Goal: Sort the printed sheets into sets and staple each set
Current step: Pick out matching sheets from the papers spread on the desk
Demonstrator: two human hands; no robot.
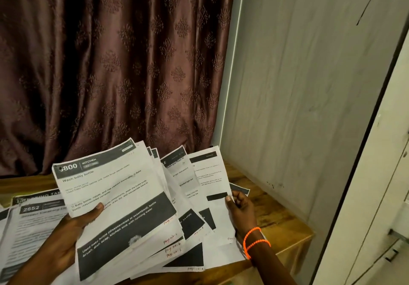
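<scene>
I hold a fanned bundle of printed sheets [124, 198] above the wooden table [278, 216]. The top sheet has a dark header reading "3800 KITCHEN" and the title "Wash baby bottle". My left hand [73, 231] grips the bundle from below, thumb pressed on the top sheet. My right hand [240, 207], with orange bead bracelets on the wrist, pinches the right edge of the rightmost sheet [210, 187] of the fan. Handwritten page numbers show at the sheets' lower corners. No stapler is visible.
More printed sheets [28, 218] lie on the table at the left, one headed "2652". A dark brown patterned curtain [115, 63] hangs behind the table. A grey wall panel [309, 85] and a white cabinet [387, 196] stand at the right.
</scene>
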